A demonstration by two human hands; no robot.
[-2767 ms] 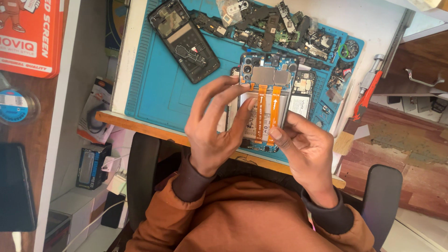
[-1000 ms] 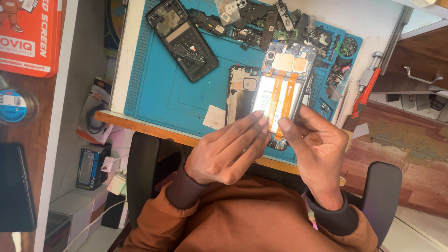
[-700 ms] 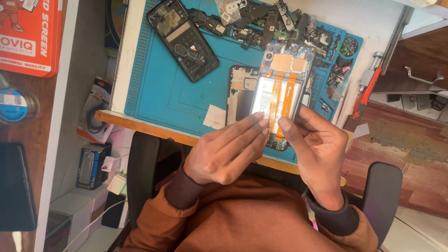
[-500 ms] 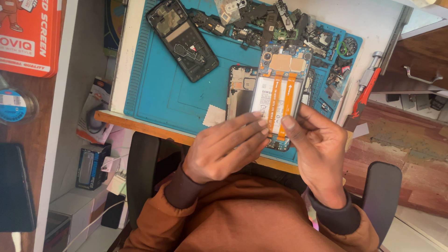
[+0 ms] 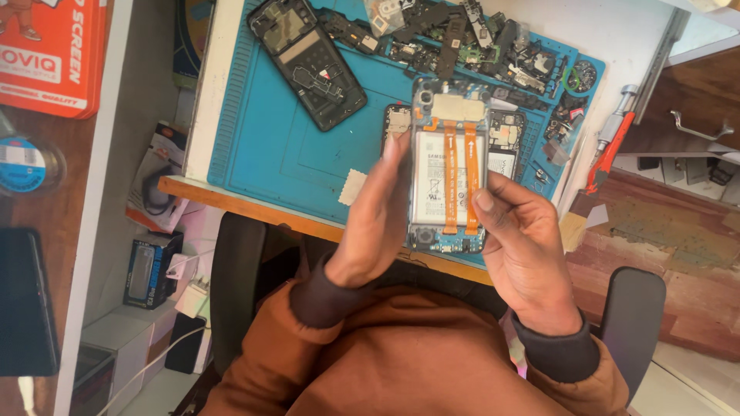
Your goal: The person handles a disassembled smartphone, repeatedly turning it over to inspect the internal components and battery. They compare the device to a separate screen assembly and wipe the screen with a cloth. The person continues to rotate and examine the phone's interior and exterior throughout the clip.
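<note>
I hold an opened phone upright above the blue work mat; its white battery and two orange flex strips face me. My left hand grips the phone's left edge with fingers stretched up along it. My right hand grips the right edge, thumb resting on the battery side. Behind the phone lies another opened phone body, partly hidden. A black phone frame lies on the mat at upper left.
Several small phone parts are heaped along the mat's far edge. A red-handled tool lies at the right of the desk. A small pale patch sits on the mat. An orange box lies at far left.
The phone has been lifted off the mat and held upright; my left hand shifted from lying over its lower part to gripping its left edge with fingers pointing up.
</note>
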